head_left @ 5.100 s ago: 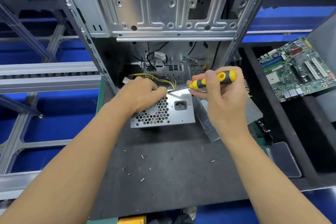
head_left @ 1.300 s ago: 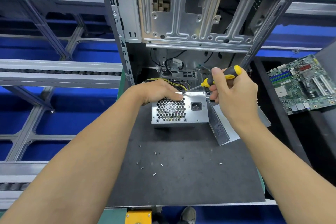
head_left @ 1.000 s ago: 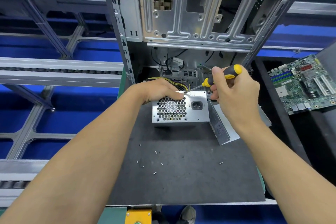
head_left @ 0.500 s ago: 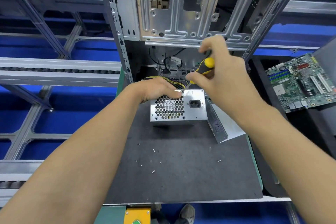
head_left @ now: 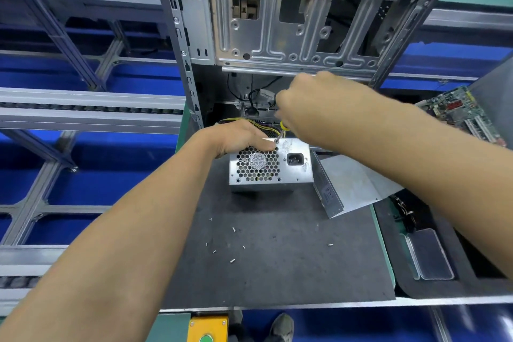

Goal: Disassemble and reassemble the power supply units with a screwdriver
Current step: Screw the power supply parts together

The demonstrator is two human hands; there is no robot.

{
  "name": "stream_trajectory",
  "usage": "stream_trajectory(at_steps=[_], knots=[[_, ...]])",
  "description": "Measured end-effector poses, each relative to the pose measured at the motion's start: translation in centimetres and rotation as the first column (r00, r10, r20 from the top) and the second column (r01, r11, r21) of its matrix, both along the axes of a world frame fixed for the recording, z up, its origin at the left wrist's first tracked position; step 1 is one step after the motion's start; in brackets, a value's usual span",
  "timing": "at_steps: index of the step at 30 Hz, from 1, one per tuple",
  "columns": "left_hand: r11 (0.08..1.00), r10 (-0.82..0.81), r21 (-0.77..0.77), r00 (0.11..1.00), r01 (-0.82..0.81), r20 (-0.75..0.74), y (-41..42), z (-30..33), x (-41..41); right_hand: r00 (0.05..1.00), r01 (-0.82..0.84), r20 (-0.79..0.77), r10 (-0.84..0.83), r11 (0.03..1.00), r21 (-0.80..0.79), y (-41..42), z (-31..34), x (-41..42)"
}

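We see the left hand (head_left: 238, 137) resting on the top rear edge of the power supply unit (head_left: 270, 164), its fingers curled down over the metal just above the honeycomb fan grille (head_left: 257, 164), so it grips the box and steadies it on the dark mat (head_left: 277, 253). Just to the right of those fingers, the right hand (head_left: 308, 108) is closed around the screwdriver (head_left: 281, 132), hiding nearly all of the handle; only a bit of yellow and the short metal shaft show below the fist, with the tip set on the unit's top edge, close beside the left fingertips. Below the tip, on the unit's front face, sits the power socket (head_left: 294, 159). Under the right forearm lies a loose metal cover (head_left: 349, 186), tilted against the mat just beside the unit. Nearer to us than both hands, several small screws (head_left: 232, 259) lie scattered on the mat. Beyond the hands stands the open computer case (head_left: 277, 22), and a green circuit board (head_left: 460, 111) lies off past the right forearm.
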State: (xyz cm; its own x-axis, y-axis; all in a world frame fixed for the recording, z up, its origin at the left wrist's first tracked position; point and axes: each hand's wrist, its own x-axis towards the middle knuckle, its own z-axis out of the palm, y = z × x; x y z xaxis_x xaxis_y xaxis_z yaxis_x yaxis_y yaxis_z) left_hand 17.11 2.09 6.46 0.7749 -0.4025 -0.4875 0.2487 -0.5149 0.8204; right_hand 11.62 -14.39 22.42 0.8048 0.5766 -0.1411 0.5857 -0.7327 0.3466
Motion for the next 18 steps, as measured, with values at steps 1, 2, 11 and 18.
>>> stream_trajectory(at_steps=[1, 2, 11, 18], knots=[[1.000, 0.005, 0.006, 1.000, -0.005, 0.000, -0.1, 0.0, -0.1, 1.000, 0.017, 0.015, -0.017, 1.000, -0.004, 0.2, -0.1, 0.0], [1.000, 0.010, 0.015, 1.000, -0.010, 0.002, -0.1, 0.0, -0.1, 0.997, 0.072, 0.005, -0.072, 0.997, -0.003, 0.1, 0.0, 0.2], [0.999, 0.047, -0.008, 0.999, -0.047, 0.006, 0.0, -0.1, -0.1, 0.996, -0.002, -0.094, 0.007, 0.999, 0.044, -0.4, -0.1, 1.3], [0.998, 0.059, -0.003, 0.998, -0.059, -0.014, -0.2, 0.2, -0.4, 0.987, 0.131, -0.107, -0.121, 0.986, 0.099, 0.3, 0.4, 1.7]])
